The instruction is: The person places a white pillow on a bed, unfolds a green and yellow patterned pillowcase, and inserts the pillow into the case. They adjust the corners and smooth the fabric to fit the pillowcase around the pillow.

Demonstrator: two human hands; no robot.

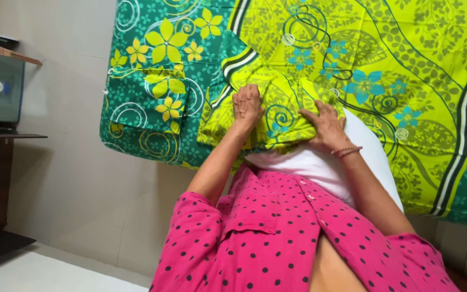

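Near the bed's [136,135] edge, both hands clutch the soft, floppy pillowcase [277,108] over a white pillow [320,167]: left hand [247,105] and right hand [328,127] bunch its open hem, the best hold.

Bed [417,70]: covered by a patterned sheet, running from the upper left to the right edge of the view.
Sheet [439,48]: yellow-green field with blue flowers and dark leaf scrolls; green border with yellow flowers; black-and-white stripes between the two.
Hanging edge [136,130]: green border draped over the bed's side, above the pale floor.
On the bed: white pillow [309,165], partly inside a matching yellow-green pillowcase [277,108], resting at the near edge.
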